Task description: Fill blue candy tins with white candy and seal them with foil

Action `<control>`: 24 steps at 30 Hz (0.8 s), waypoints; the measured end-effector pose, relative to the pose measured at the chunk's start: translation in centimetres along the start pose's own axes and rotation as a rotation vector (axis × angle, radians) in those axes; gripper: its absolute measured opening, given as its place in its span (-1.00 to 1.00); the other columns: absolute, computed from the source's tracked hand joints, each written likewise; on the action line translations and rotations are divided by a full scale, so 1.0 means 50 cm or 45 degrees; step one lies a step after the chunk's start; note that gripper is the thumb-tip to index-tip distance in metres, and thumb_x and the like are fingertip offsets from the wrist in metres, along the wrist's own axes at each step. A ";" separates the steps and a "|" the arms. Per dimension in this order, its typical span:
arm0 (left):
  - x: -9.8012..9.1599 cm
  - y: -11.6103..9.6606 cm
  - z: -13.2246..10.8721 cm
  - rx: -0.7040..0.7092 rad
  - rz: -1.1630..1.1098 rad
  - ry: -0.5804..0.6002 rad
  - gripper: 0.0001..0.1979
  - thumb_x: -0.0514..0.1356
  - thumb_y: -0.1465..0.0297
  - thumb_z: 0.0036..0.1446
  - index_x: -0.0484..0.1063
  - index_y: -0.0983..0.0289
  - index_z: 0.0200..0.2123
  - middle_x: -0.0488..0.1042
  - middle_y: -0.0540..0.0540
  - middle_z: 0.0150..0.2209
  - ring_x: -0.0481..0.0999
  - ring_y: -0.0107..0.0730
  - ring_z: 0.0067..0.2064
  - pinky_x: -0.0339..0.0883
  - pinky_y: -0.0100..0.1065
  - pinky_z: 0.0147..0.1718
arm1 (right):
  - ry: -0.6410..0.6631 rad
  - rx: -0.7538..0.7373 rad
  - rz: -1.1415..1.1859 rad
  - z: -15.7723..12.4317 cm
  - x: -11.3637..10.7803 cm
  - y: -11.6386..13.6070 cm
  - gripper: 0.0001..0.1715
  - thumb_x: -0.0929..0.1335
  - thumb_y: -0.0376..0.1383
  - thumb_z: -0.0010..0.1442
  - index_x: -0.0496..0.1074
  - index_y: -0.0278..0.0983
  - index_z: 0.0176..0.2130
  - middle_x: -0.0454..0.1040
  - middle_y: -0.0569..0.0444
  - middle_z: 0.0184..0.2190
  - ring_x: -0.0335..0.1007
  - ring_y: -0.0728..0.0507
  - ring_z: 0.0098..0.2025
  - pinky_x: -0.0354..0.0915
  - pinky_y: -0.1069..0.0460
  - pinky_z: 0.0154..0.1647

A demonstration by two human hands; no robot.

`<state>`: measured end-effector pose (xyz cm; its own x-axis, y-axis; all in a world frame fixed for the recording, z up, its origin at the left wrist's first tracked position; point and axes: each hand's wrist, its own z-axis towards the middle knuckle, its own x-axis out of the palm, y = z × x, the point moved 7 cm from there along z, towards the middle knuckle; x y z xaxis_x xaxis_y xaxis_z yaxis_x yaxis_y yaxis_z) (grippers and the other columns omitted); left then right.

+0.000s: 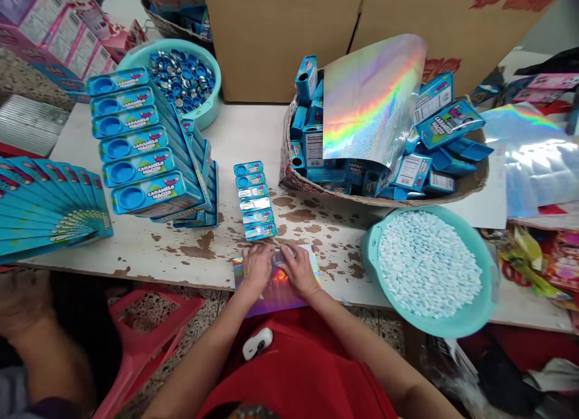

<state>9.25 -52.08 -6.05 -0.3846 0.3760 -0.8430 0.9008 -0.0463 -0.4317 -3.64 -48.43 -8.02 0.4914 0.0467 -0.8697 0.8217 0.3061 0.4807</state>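
Note:
A shiny holographic sheet [275,292] lies at the table's front edge, partly over my lap. My left hand [257,266] rests on its upper left part, fingers closed together around something I cannot make out. To the right, my right hand [297,269] lies on the same sheet with its fingers spread. Just beyond my hands is a short column of small blue boxes [254,192], lying side by side. Tall stacks of blue candy boxes [149,160] stand to the left. A turquoise basin [371,247] of pale small candies sits at the right.
Behind on the right, a cardboard tray [325,194] holds blue boxes and a holographic sheet. A turquoise basin [217,75] of small tins stands back left. Fanned blue cartons [45,208] lie left, near another person's arm [49,346] and a pink stool [149,316].

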 end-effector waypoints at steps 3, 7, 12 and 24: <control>0.007 0.005 0.008 -0.009 -0.020 -0.020 -0.79 -0.02 0.38 0.26 0.41 0.17 -0.22 0.52 0.09 -0.21 0.39 -0.19 -0.11 0.08 -0.13 -0.14 | -0.042 -0.098 -0.054 -0.018 -0.004 0.010 -0.56 0.26 -0.19 0.28 0.28 -0.28 0.11 0.24 -0.16 0.10 0.14 -0.23 0.13 0.25 -0.17 0.05; 0.012 0.006 0.017 0.051 0.012 -0.063 -0.77 -0.04 0.42 0.26 0.42 0.18 -0.21 0.52 0.08 -0.25 0.39 -0.17 -0.12 0.11 -0.12 -0.14 | 0.034 -0.085 0.032 -0.007 -0.064 0.029 -0.77 0.20 -0.27 0.32 0.40 -0.29 -0.22 0.42 -0.06 -0.16 0.29 -0.14 -0.07 0.27 -0.07 -0.11; -0.029 -0.009 -0.009 0.117 -0.265 -0.151 -0.73 -0.06 0.39 0.28 0.43 0.22 -0.16 0.49 0.14 -0.13 0.36 -0.16 -0.03 0.14 -0.12 -0.04 | 0.039 0.210 0.335 0.062 -0.216 0.056 -0.81 0.26 -0.25 0.28 0.34 -0.28 -0.36 0.39 0.08 -0.42 0.29 -0.03 -0.35 0.21 0.05 -0.30; -0.189 0.021 0.035 -0.167 -1.193 0.080 -0.75 0.06 0.19 0.17 0.35 0.25 -0.33 0.30 -0.08 -0.57 0.31 -0.48 -0.51 0.18 -0.44 -0.45 | -0.167 0.614 0.915 0.241 -0.199 0.071 -0.76 0.39 -0.16 0.08 0.42 -0.30 -0.41 0.38 -0.01 -0.23 0.30 -0.10 -0.12 0.27 0.08 -0.26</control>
<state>13.49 -57.31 0.89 -0.9547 0.2567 -0.1508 0.2474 0.4027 -0.8813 -2.12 -59.26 3.68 0.9422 -0.0452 -0.3320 0.3178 -0.1925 0.9284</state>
